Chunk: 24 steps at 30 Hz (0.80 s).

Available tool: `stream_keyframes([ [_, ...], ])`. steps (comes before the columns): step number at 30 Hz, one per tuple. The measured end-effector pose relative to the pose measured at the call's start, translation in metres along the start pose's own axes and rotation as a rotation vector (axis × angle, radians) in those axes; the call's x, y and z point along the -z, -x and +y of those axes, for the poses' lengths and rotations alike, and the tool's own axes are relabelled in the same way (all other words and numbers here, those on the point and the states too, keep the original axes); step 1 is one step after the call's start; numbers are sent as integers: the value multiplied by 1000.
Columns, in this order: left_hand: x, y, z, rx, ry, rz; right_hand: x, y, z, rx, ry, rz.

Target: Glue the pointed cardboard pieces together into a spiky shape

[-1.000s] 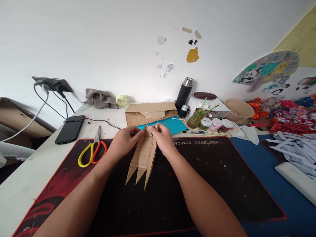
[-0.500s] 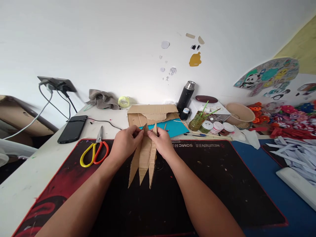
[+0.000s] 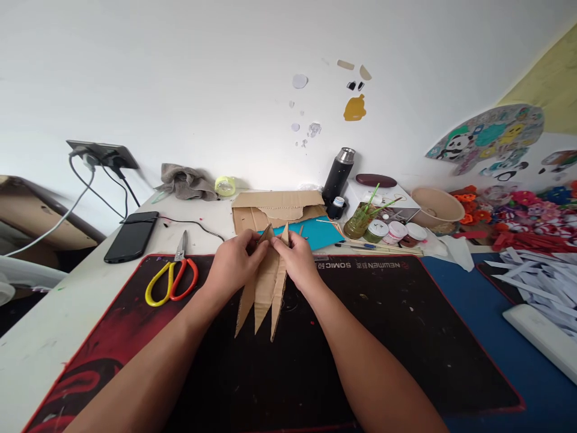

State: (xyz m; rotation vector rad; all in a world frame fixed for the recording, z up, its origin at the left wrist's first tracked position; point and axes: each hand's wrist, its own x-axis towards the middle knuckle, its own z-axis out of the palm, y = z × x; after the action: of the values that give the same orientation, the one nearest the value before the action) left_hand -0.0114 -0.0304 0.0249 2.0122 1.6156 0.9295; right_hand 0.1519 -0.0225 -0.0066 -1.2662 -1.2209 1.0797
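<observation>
Both hands grip a brown cardboard piece [image 3: 265, 288] cut into three long points that aim toward me. My left hand [image 3: 234, 263] pinches its upper left part. My right hand [image 3: 298, 260] pinches its upper right part. The piece is held just over a black and red desk mat [image 3: 383, 325]. Its top edge is partly hidden behind my fingers.
Yellow and red scissors [image 3: 171, 278] lie left of my hands. A black phone [image 3: 130, 239] with a cable sits further left. Behind are flat cardboard [image 3: 277, 207], a teal sheet [image 3: 322, 231], a black flask [image 3: 339, 174], paint jars [image 3: 394, 231], a bowl [image 3: 436, 205] and white paper strips [image 3: 536, 273].
My hands have drawn slightly closer together on the cardboard, and its points have swung a little toward the right. The view has shifted slightly.
</observation>
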Motion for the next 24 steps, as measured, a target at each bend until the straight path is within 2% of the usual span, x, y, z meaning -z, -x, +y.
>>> stream_keyframes([
  [3, 2, 1, 0, -11, 29, -1, 0, 0, -1, 9, -21, -10],
  [10, 10, -1, -1, 65, 31, 89, -6, 5, -1, 30, -21, -105],
  [24, 0, 0, 1, 63, -112, 31, -8, 7, -1, 17, 105, -23],
])
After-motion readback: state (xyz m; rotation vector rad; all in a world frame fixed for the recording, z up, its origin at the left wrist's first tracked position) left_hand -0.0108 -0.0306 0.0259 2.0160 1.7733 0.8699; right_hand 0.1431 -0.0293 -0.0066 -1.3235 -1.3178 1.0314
